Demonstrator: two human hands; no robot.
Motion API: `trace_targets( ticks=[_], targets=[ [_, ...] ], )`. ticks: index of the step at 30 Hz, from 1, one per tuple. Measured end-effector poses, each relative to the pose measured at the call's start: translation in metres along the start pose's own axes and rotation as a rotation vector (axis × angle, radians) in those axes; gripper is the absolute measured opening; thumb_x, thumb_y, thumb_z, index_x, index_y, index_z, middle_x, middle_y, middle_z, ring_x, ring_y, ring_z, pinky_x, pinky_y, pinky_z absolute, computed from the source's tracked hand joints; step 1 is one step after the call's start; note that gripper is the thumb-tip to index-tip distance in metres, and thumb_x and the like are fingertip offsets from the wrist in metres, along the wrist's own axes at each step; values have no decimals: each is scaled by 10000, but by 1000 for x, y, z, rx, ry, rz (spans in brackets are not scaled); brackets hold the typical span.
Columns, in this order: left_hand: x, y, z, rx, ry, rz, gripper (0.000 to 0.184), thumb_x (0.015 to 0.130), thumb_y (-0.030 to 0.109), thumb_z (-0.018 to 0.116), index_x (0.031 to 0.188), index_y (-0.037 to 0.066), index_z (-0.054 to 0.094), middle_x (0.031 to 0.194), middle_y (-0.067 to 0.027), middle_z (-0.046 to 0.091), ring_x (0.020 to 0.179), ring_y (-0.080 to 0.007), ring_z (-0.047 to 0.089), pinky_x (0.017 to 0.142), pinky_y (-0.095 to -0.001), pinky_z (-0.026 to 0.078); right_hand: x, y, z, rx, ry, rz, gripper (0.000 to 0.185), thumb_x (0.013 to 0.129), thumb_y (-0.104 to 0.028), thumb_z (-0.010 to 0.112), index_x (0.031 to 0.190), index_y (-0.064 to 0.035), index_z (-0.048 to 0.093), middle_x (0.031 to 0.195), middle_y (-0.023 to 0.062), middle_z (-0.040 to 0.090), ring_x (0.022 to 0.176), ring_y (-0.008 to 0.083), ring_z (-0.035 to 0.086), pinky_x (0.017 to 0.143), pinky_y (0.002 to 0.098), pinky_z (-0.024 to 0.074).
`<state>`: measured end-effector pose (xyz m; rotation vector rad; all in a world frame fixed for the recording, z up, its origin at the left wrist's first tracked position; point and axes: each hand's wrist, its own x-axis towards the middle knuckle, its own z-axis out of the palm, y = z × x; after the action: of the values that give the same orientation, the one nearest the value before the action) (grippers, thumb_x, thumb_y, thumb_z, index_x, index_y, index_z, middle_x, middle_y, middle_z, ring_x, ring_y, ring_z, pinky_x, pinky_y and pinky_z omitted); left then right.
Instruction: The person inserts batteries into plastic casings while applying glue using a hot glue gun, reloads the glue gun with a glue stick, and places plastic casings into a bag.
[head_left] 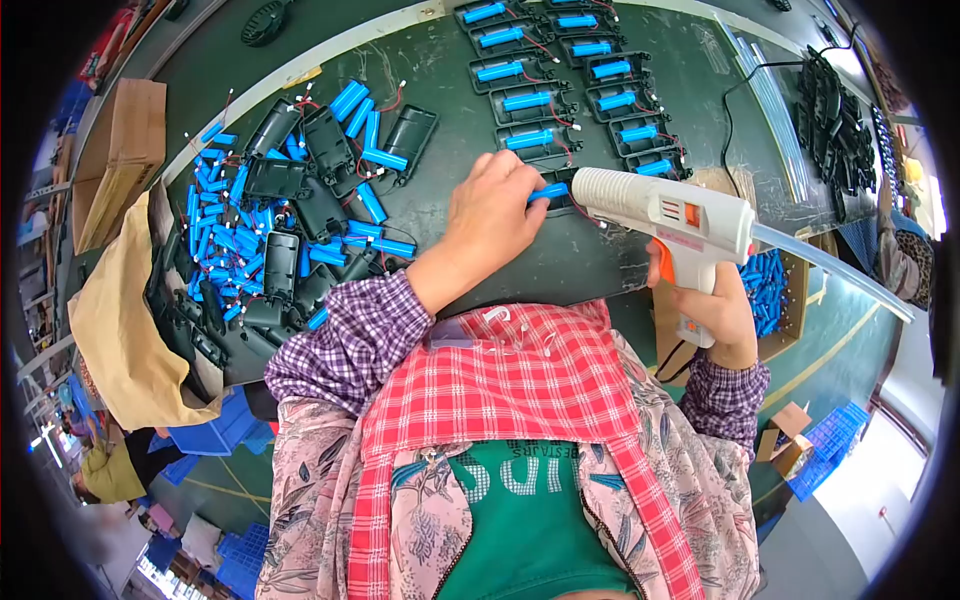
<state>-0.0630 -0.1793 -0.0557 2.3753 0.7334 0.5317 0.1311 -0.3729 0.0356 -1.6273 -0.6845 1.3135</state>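
Observation:
My right hand is wrapped round the handle of a white hot glue gun with an orange trigger. A long clear glue stick juts out of its back end, and its nozzle points left. My left hand pinches a blue cylindrical battery right by the nozzle, at a black plastic case mostly hidden by the gun. Beyond both hands, two columns of black cases lie on the green table, each with a blue battery and thin wires.
Left of my hand is a heap of loose blue batteries and black cases. More batteries fill a cardboard box at right. Clear glue sticks, a black cable and black parts lie at the far right.

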Motion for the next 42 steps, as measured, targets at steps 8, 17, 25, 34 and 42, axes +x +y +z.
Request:
trace_targets(
  ticks=[8,17,25,34,42],
  targets=[
    [3,-1,3,22,-19,-36,160,774,142,751,892,81,662,910,-70,581,907,-281,586,726,-405,501,5,-2,-5,5,-22,84,590,665,62,506,1252,64,553,1113,122,622,942,175,594,780,290,488],
    [2,-4,5,19,0,-3,174,778,140,741,905,75,641,926,-82,575,911,-296,588,726,-417,502,-13,7,-10,-5,-33,132,650,669,132,509,1312,41,509,1153,131,614,962,189,590,800,312,498],
    [-1,0,-21,27,-117,-157,386,764,332,792,868,71,527,835,-98,593,752,-323,611,622,-435,469,-8,12,-7,80,-21,61,672,643,53,534,1312,77,487,1112,155,622,978,244,617,860,370,503],
    [15,-6,4,85,-108,-69,429,786,409,751,877,52,530,829,-140,632,773,-372,642,638,-497,497,-4,24,3,233,91,-168,682,625,-139,627,1252,107,521,1023,179,635,971,283,629,913,423,489],
    [25,2,0,50,-197,-56,459,802,407,739,982,33,545,927,-164,647,909,-373,638,731,-485,521,-2,29,-2,276,88,-231,679,656,-156,683,1255,107,499,1033,174,618,944,257,623,866,416,497]
  ],
)
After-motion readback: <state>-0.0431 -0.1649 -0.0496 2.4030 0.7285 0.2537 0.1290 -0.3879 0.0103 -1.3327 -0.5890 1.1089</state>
